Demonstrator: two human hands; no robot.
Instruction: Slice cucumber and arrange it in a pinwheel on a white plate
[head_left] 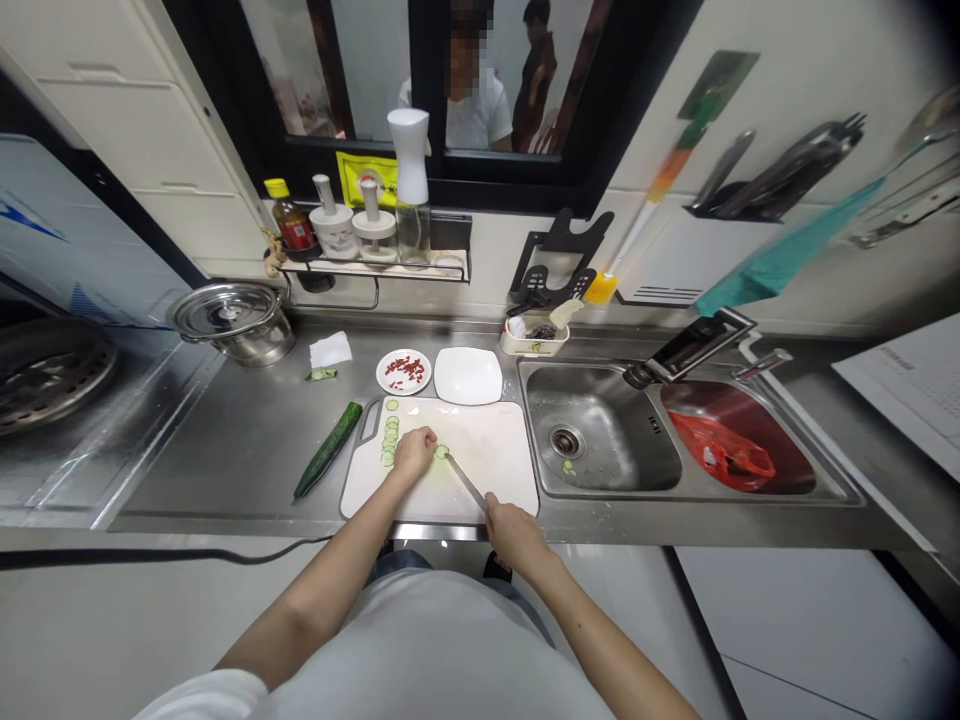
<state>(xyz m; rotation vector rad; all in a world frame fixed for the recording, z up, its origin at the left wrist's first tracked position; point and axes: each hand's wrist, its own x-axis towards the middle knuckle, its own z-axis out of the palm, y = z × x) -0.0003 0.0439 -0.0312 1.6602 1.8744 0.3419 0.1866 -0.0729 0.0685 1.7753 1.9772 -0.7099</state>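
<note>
On the white cutting board (487,470), my right hand (514,533) is wrapped round the handle of a knife (466,482) that points up and left. The blade's tip touches a pale green cucumber slice (442,452). My left hand (415,452) is just left of that slice, its fingers curled together; whatever they may hold is hidden. A column of cucumber slices (390,437) lies along the board's left side. Left of the board rests a whole dark green cucumber (328,452). Behind the board are a plate with red pieces (404,372) and a white plate (468,376).
A lidded steel pot (244,325) stands at the back left. To the right is a double sink (600,430) with a red bag (724,452) in its right basin. A rack (375,268) of bottles and jars hangs behind. A person (476,100) shows in the window.
</note>
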